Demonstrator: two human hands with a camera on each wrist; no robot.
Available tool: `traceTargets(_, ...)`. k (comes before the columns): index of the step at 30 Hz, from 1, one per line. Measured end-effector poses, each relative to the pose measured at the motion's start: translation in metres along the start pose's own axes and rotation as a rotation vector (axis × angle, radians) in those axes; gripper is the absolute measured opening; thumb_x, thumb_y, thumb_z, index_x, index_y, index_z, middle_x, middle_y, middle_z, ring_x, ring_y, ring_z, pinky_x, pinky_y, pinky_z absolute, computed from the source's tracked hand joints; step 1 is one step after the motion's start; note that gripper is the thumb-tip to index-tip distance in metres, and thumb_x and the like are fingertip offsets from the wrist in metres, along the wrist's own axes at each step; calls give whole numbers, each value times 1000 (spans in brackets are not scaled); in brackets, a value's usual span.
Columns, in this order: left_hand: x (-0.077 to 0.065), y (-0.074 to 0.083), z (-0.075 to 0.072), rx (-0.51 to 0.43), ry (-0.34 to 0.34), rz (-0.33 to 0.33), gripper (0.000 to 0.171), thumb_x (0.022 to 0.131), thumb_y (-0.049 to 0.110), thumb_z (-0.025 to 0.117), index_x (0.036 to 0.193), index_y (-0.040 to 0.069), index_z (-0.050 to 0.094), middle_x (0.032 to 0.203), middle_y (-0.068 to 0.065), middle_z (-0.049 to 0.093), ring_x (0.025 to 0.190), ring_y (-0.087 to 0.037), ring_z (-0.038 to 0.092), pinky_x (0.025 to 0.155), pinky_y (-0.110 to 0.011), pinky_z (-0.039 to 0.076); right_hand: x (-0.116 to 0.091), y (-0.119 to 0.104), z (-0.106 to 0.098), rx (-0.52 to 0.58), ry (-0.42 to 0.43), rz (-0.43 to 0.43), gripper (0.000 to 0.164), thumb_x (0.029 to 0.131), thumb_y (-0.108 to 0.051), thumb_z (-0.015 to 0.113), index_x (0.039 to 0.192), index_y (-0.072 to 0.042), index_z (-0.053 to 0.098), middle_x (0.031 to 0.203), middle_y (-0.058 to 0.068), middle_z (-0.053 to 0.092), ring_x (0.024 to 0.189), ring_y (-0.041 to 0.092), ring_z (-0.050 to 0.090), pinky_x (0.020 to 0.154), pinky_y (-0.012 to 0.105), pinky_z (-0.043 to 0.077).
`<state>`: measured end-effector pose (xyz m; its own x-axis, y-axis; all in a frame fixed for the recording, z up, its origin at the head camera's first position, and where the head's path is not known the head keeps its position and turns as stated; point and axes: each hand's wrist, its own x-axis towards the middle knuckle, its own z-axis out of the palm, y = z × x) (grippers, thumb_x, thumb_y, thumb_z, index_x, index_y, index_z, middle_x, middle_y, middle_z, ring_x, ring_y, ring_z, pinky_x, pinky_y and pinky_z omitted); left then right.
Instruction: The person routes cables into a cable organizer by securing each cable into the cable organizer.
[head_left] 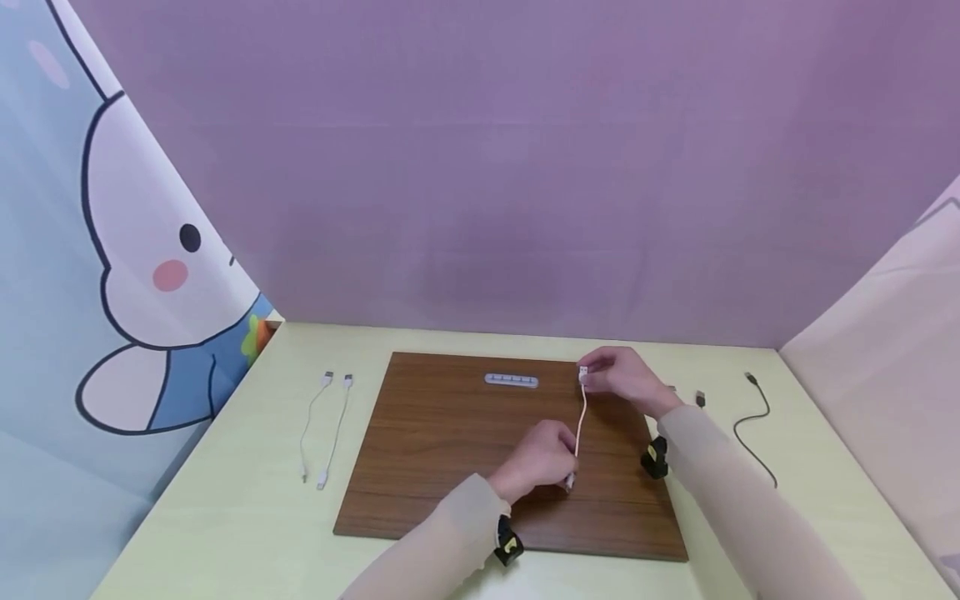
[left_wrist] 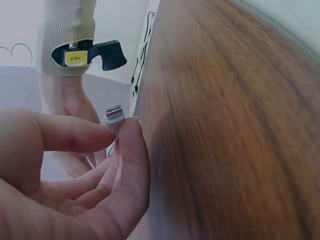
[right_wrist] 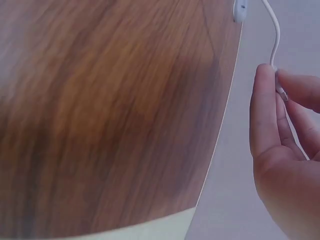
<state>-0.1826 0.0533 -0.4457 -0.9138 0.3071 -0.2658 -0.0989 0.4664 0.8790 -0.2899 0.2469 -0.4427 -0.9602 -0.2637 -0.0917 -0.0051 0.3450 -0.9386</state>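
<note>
White cable pinched at both ends above the brown board; the work looks only partly done.
The white cable (head_left: 577,433) spans the two hands, near the board's (head_left: 442,442) right side: the left hand (head_left: 542,454) pinches its small plug (left_wrist: 114,116), the right hand (head_left: 622,379) its larger plug (head_left: 582,372). Picking up and drawing out this cable seems done; setting it down is not. The slotted strip (head_left: 512,380) lies on the board just beyond, with no cable seen running from it, so any fitting there seems yet to be done. Off the board, on the pale surface (head_left: 217,500), lie two light cables (head_left: 337,429) at left and, at right, a dark cable (head_left: 751,416) and a dark plug (head_left: 701,399) partly hidden by the sleeve.
</note>
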Motion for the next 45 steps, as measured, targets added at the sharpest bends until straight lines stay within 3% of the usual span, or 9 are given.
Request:
traceTargets(11,-3,-10,-22,39,13,7,14,83,-8,67,93,2,64,74,-8,60,59,-19,58,53,-30,49,11,-15,29,-30,51,-4,35,88,5,70,121,14,62,100,18,65,82,17,68,80,31,59)
traceTargets(21,-5,-18,-37,40,46,26,14,83,-9,64,93,0,62,68,-6,61,54,-16,59,52,-28,51,16,-32,50,-33,48,-1,30,93,6,65,122,10,62,109,23,62,92,30,69,85,37,59)
traceTargets(28,-5,-20,-43,42,55,29,14,82,-9,64,92,1,61,65,-6,61,52,-16,59,51,-27,49,25,-30,57,-52,50,4,26,92,5,67,118,7,65,107,19,61,91,27,68,83,36,59)
traceTargets(37,-2,-20,-51,157,87,24,17,82,-9,63,97,-1,64,70,-5,60,57,-17,57,53,-28,47,32,-42,66,-86,54,-32,21,92,3,67,113,6,66,102,18,62,88,28,70,84,41,59)
traceTargets(45,-2,-22,-57,153,104,20,16,82,-9,63,95,-1,64,68,-6,61,57,-16,58,54,-28,47,37,-44,73,-104,78,-39,22,91,4,68,112,7,66,103,18,62,87,27,69,82,39,60)
